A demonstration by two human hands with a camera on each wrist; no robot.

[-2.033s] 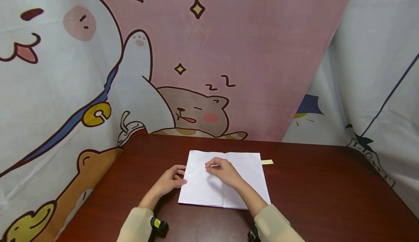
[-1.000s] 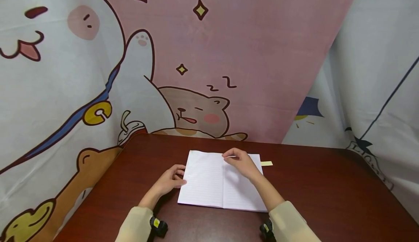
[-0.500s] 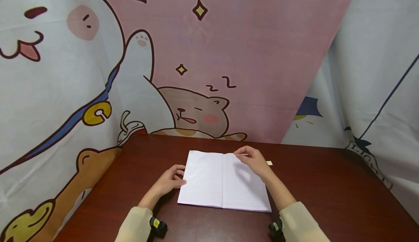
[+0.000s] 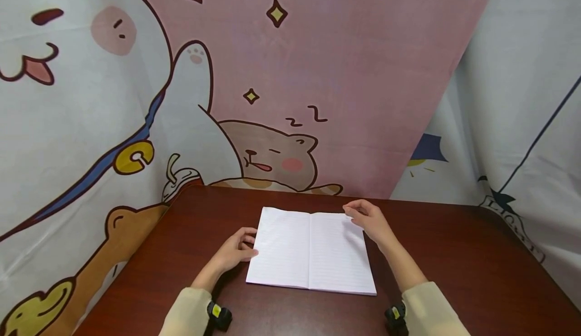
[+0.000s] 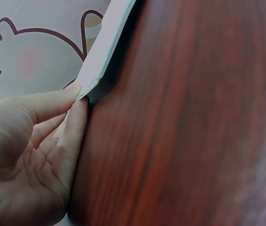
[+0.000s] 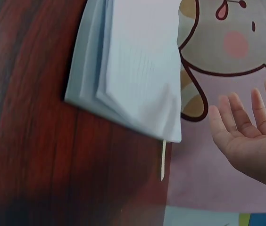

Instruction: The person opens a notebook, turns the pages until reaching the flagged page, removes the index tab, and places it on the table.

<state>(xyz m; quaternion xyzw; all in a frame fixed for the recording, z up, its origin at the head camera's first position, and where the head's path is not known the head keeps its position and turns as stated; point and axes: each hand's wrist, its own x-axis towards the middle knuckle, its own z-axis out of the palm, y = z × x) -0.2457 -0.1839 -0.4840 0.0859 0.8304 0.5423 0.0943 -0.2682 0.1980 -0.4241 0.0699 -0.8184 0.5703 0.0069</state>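
An open lined notebook (image 4: 281,250) lies on the table, its two blank-looking pages spread. At its left edge my left hand (image 4: 236,250) pinches the pages; the left wrist view puts the thumb on top of the notebook (image 5: 107,44) and a finger beneath. My right hand (image 4: 369,220) hovers by the upper right corner, fingers loosely bent. In the right wrist view this hand (image 6: 251,132) is apart from the paper, with nothing visible between its fingers. A pale yellow tab (image 6: 163,160) sticks out from the notebook's edge; the right hand hides it in the head view.
The dark red-brown wooden table (image 4: 454,265) spreads around the notebook. A cartoon-printed cloth (image 4: 363,99) hangs behind it, and a white curtain (image 4: 522,99) is at the right. Black wrist cameras (image 4: 220,316) sit by both sleeves.
My right hand has moved rightward across the notebook, from above the left page to the upper right corner, covering the yellow tab. The left hand has kept its place at the left edge.
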